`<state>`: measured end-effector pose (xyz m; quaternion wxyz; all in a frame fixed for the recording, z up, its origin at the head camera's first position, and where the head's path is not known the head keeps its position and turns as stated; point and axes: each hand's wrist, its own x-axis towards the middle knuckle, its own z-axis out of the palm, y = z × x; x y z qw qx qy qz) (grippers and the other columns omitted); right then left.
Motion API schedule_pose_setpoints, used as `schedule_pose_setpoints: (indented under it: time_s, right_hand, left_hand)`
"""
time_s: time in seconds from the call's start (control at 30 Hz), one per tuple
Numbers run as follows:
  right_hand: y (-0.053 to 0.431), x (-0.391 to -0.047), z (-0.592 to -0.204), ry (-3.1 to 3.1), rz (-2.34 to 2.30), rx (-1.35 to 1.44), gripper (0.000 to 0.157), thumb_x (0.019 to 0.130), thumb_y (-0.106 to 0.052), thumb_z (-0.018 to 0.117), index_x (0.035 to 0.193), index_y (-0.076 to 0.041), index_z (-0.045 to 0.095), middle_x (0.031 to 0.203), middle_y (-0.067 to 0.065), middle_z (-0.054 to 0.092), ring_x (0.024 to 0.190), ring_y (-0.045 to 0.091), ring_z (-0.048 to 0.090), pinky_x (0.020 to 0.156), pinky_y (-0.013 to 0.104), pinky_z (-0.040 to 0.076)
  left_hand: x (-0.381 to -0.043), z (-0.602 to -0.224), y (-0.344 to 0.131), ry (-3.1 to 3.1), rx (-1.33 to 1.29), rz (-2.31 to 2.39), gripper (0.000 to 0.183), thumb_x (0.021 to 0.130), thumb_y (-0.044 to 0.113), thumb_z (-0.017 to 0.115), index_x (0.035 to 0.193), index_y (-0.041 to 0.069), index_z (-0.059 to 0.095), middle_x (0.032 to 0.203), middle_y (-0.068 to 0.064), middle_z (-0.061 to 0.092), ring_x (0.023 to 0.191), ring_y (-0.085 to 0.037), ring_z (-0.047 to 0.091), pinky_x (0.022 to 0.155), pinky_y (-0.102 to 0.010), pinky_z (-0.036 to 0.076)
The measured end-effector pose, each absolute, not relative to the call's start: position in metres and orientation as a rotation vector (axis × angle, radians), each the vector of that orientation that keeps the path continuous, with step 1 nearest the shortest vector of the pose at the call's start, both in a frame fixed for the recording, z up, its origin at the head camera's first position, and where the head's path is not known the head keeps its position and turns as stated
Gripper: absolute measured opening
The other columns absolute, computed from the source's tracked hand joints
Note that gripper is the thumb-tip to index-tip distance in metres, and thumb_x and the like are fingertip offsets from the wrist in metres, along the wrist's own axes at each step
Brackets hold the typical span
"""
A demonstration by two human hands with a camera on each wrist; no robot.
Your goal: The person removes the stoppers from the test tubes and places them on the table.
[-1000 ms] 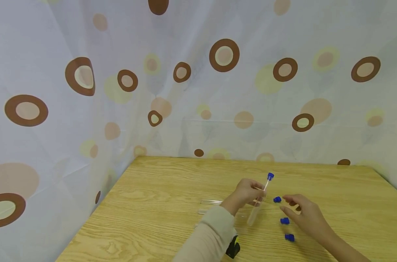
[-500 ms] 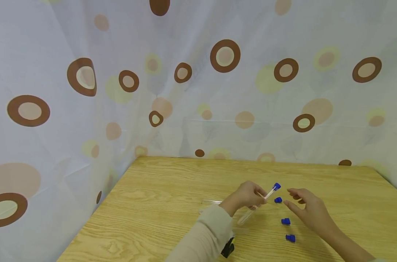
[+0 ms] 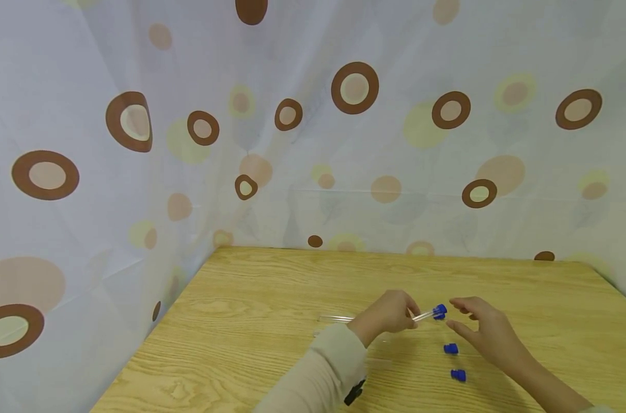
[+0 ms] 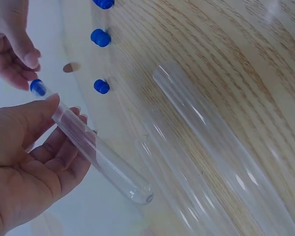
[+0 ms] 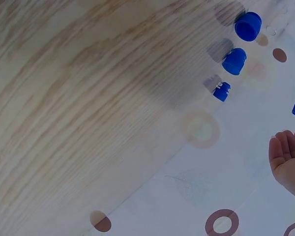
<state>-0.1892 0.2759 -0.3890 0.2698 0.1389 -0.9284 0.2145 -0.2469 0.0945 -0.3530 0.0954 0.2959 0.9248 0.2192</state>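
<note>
My left hand (image 3: 395, 310) pinches a clear test tube (image 4: 101, 155) between thumb and fingers. A blue stopper (image 4: 38, 87) sits in the tube's mouth end, which points right in the head view toward my right hand (image 3: 485, 327). That hand stays in the air with thumb and fingers apart, holding nothing, its fingertips close to the stopper. Three loose blue stoppers lie on the table beneath: a far one (image 4: 102, 87), a middle one (image 3: 450, 349) and a near one (image 3: 458, 375). In the head view the held stopper overlaps the far one.
Three more clear tubes, among them a wide-looking one (image 4: 211, 132), lie side by side on the wooden table (image 3: 214, 344), partly hidden by the left sleeve (image 3: 318, 367) in the head view. A patterned curtain (image 3: 292, 143) stands behind and to the left.
The left hand has tipped the stoppered tube from steeply upright to nearly level, its stopper end coming down and to the right. The right hand has drawn slightly right, fingers still apart.
</note>
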Motion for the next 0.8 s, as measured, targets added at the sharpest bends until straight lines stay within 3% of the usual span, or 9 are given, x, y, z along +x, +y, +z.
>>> schedule_pose_setpoints:
  time_s: [0.4, 0.53, 0.8]
  right_hand:
    - [0.269, -0.189, -0.396, -2.562, 0.528, 0.447, 0.037, 0.07, -0.007, 0.078, 0.102, 0.005, 0.064, 0.097, 0.014, 0.064, 0.089, 0.034, 0.061, 0.07, 0.041, 0.055]
    - [0.267, -0.189, -0.399, -2.532, 0.499, 0.493, 0.036, 0.068, -0.006, 0.079, 0.1, 0.003, 0.065, 0.094, 0.008, 0.064, 0.086, 0.029, 0.06, 0.068, 0.036, 0.055]
    - [0.265, -0.189, -0.399, -2.575, 0.51, 0.51, 0.033, 0.07, -0.005, 0.077, 0.099, 0.004, 0.065, 0.093, 0.006, 0.063, 0.084, 0.027, 0.06, 0.068, 0.033, 0.055]
  left_hand:
    - [-0.243, -0.355, 0.097, 2.871, 1.013, 0.226, 0.026, 0.086, 0.016, 0.067, 0.111, 0.022, 0.068, 0.113, 0.013, 0.066, 0.1, 0.0, 0.06, 0.083, -0.01, 0.048]
    - [-0.242, -0.356, 0.096, 2.899, 1.052, 0.148, 0.028, 0.086, 0.016, 0.067, 0.112, 0.025, 0.068, 0.117, 0.015, 0.063, 0.11, 0.0, 0.056, 0.087, -0.01, 0.047]
    - [-0.243, -0.359, 0.096, 2.94, 1.048, 0.033, 0.03, 0.087, 0.021, 0.065, 0.115, 0.032, 0.065, 0.121, 0.017, 0.06, 0.114, -0.001, 0.054, 0.086, -0.012, 0.049]
